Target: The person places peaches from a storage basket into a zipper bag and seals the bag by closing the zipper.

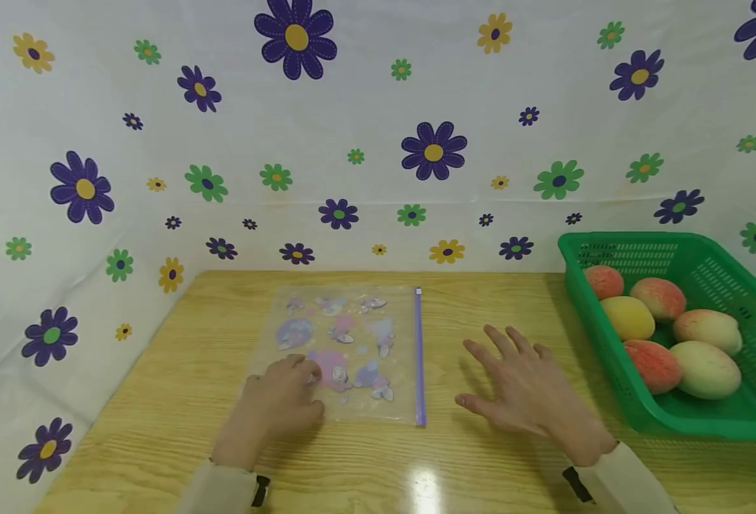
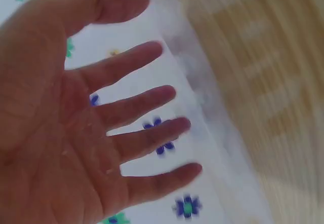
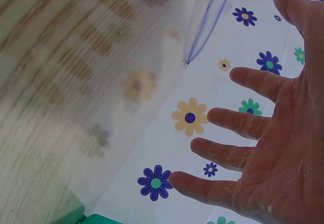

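Note:
A clear zip bag [image 1: 368,350] printed with pink and purple cartoon figures lies flat on the wooden table. Along its right edge runs a purple zip strip [image 1: 420,357]. My left hand [image 1: 281,400] is over the bag's lower left corner, and the left wrist view has its fingers straight and spread, holding nothing. To the right of the strip, my right hand [image 1: 525,385] hovers with spread fingers, palm down and grasping nothing. In the right wrist view, that hand [image 3: 268,127] is apart from the purple strip [image 3: 205,26] at the top.
A green plastic basket [image 1: 615,385] stands at the right, holding several peaches [image 1: 705,369] and a yellow fruit [image 1: 628,318]. A white cloth [image 1: 352,107] with flower prints hangs behind the wooden table [image 1: 365,471] and along its left side.

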`<state>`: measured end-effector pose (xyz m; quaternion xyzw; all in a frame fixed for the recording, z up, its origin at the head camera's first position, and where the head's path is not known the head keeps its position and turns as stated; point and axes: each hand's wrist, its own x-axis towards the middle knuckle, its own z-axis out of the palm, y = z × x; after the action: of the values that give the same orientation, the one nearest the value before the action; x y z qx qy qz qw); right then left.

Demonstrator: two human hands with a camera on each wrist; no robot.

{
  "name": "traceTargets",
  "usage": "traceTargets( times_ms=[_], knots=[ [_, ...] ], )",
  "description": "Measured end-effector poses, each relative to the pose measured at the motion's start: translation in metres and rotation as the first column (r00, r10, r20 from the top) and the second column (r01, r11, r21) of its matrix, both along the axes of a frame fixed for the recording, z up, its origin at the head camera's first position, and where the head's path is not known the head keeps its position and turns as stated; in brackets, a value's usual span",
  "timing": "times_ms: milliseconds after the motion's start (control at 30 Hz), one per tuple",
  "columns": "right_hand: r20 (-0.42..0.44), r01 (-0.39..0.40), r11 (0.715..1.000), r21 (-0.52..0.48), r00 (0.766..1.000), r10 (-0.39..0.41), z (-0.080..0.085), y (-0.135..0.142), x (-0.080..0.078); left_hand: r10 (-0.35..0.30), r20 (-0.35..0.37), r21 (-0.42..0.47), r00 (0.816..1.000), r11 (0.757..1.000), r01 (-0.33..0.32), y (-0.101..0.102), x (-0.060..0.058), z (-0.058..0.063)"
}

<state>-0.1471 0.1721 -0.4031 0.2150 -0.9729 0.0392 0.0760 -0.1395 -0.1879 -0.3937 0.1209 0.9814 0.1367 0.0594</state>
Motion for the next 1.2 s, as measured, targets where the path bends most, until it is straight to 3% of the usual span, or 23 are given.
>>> traceTargets(
  times_ms=[167,333,600,800,900,1033,1200],
  knots=[
    [0.016,0.005,1.000,-0.002,1.000,-0.005,0.004,0.002,-0.001,-0.035,-0.080,0.165,0.996,0.985,0.048,0.042,-0.005,-0.002],
    [-0.014,0.004,1.000,-0.001,1.000,-0.004,0.006,0.003,-0.002,-0.039,-0.116,0.211,0.992,0.975,0.063,0.084,-0.012,-0.007],
    [0.002,-0.002,1.000,0.005,1.000,0.002,0.009,0.002,-0.005,0.028,-0.026,0.214,0.999,0.977,-0.022,0.124,-0.026,-0.014],
    [0.002,-0.013,1.000,-0.022,1.000,0.013,0.008,0.002,-0.007,0.054,-0.035,0.072,0.998,0.996,-0.052,0.135,-0.031,-0.019],
    [0.020,-0.014,0.998,-0.061,1.000,0.015,0.008,0.002,-0.008,0.041,-0.052,0.061,0.998,0.997,-0.038,0.134,-0.031,-0.020],
    [0.054,-0.007,0.992,-0.125,0.998,0.014,0.010,0.001,-0.010,0.047,-0.006,0.173,0.999,0.984,-0.045,0.130,-0.032,-0.019],
    [0.100,0.013,0.980,-0.197,0.995,0.007,0.010,0.003,-0.010,0.039,0.111,0.375,0.993,0.924,-0.078,0.124,-0.035,-0.016]
  ],
)
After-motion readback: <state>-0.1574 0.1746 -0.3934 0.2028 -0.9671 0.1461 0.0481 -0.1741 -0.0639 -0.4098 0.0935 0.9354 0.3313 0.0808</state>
